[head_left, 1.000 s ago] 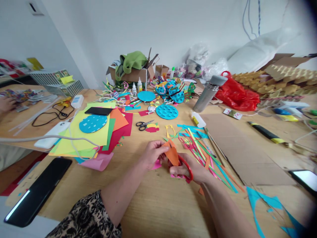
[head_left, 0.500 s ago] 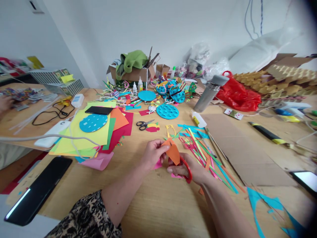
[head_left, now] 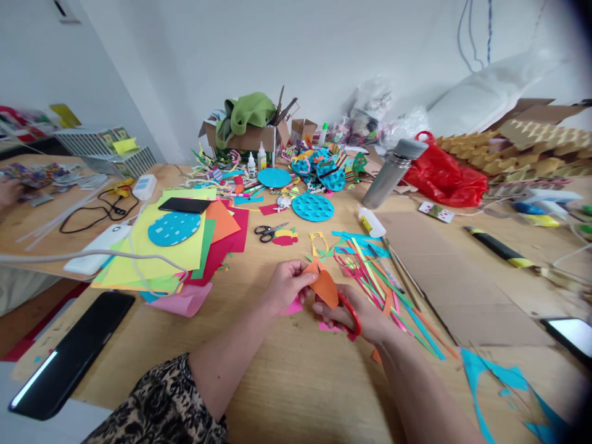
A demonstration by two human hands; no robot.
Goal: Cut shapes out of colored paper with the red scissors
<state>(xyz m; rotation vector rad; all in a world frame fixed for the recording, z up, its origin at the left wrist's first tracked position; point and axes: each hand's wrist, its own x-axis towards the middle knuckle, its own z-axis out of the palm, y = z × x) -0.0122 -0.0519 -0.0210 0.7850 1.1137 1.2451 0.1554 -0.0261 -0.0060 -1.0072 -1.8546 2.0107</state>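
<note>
Between thumb and fingers, my left hand (head_left: 287, 287) pinches a piece of orange paper (head_left: 325, 288). My right hand (head_left: 354, 311) is closed round the red handles of a pair of scissors (head_left: 352, 314), whose blades are mostly hidden behind the paper. Pink paper scraps (head_left: 295, 306) lie on the table just under both hands. Beyond my hands rest black-handled scissors (head_left: 267, 233) beside red and yellow paper cut-outs (head_left: 285, 238). Thin coloured paper strips (head_left: 370, 271) are heaped right of my right hand.
Stacked coloured paper (head_left: 124, 265) and a phone (head_left: 185, 205) lie left. A metal bottle (head_left: 393, 176), a glue bottle (head_left: 371, 223) and a cardboard sheet (head_left: 462, 283) are to the right. Blue discs (head_left: 313, 208) sit farther back. Another person's hand (head_left: 8, 192) shows at far left.
The orange paper has turned slightly, and its lower end has shifted a little right. My right hand and the red scissors have tilted slightly; my left hand stays nearly in place.
</note>
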